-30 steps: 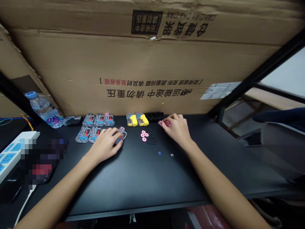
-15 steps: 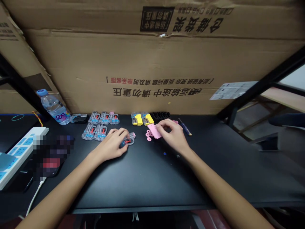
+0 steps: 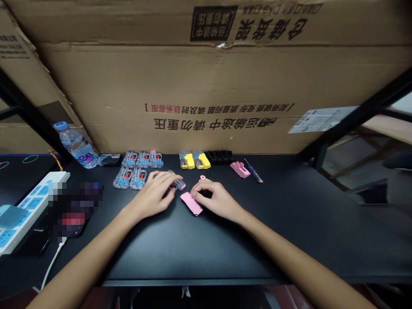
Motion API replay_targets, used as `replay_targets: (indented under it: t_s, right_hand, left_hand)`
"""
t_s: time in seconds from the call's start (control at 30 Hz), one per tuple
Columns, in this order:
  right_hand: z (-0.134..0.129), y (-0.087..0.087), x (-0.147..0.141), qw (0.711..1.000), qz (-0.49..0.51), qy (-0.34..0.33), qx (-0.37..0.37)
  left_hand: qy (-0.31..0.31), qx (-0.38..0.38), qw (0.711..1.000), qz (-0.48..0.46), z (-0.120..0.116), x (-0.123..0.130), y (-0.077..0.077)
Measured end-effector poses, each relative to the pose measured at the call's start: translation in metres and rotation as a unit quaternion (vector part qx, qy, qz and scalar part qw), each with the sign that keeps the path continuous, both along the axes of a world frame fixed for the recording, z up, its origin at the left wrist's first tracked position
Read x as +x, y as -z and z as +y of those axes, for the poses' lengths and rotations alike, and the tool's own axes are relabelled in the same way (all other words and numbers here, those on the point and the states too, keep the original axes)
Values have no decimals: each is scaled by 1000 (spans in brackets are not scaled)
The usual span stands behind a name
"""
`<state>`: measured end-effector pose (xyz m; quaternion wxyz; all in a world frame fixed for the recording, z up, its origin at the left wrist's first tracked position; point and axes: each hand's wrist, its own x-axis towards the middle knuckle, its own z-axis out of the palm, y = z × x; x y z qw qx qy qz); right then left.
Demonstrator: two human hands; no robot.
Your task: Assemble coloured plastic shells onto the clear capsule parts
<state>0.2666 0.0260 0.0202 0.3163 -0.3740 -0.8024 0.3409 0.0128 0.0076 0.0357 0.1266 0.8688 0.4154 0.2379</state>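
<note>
From my end, I have the right hand [image 3: 219, 200] closed in a pinch on a pink cover [image 3: 191, 204], at the centre of the frame. The left hand [image 3: 153, 194] curls loosely beside it; a pink-tipped clear piece [image 3: 178, 181] lies at its fingertips, and I cannot tell whether it is gripped. The cover and that piece are apart, so I judge this pair not yet joined. Just beyond the right hand, loose pink rings [image 3: 202, 177] and black rings [image 3: 211, 175] lie unused. Farther up, two yellow-fronted units [image 3: 187, 160] look complete to me. Right of centre, a second pink part [image 3: 240, 169] lies by a screwdriver [image 3: 254, 171], apparently left to fit. Left of centre, five clear units [image 3: 138, 178] sit in rows without covers, which I read as work remaining.
</note>
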Motion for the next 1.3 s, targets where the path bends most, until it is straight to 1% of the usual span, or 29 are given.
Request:
replay_targets:
  t_s: [0.07, 0.17, 0.23, 0.33, 0.4, 0.43, 0.53, 0.7, 0.9, 0.97, 1.1, 1.3]
  right_hand:
    - [-2, 1, -1, 1000, -8, -18, 1]
    - [2, 5, 4, 998, -31, -34, 36]
    - [9, 7, 13, 996, -56, -5, 75]
    - [22, 6, 33, 986, -82, 70, 124]
    - [29, 2, 44, 981, -94, 94, 143]
    - [31, 0, 48, 979, -101, 93, 149]
    - [31, -6, 51, 978, -136, 55, 149]
    - [24, -7, 43, 969, -200, 1, 143]
    - [17, -7, 36, 971, -196, -34, 135]
    - [16, -6, 34, 971, -192, -45, 135]
    - [12, -4, 31, 969, -191, -65, 139]
    - [10, 1, 29, 973, -171, -55, 144]
  left_hand:
    - [28, -19, 999, -1, -4, 3, -2]
    - [64, -31, 997, 11, -5, 5, -1]
    - [70, -35, 997, 23, -4, 4, 0]
    - [68, -40, 996, 35, -3, 3, 2]
    - [68, -43, 996, 37, -3, 3, 3]
    - [68, -45, 996, 37, -3, 4, 4]
    - [69, -54, 996, 34, -4, 6, 6]
    - [61, -80, 995, 19, -4, 9, 8]
    - [52, -108, 993, -7, -3, 9, 7]
    - [55, -126, 990, -33, -3, 9, 8]
    - [66, -191, 972, -122, -2, 9, 9]
    - [49, -287, 939, -184, -1, 14, 10]
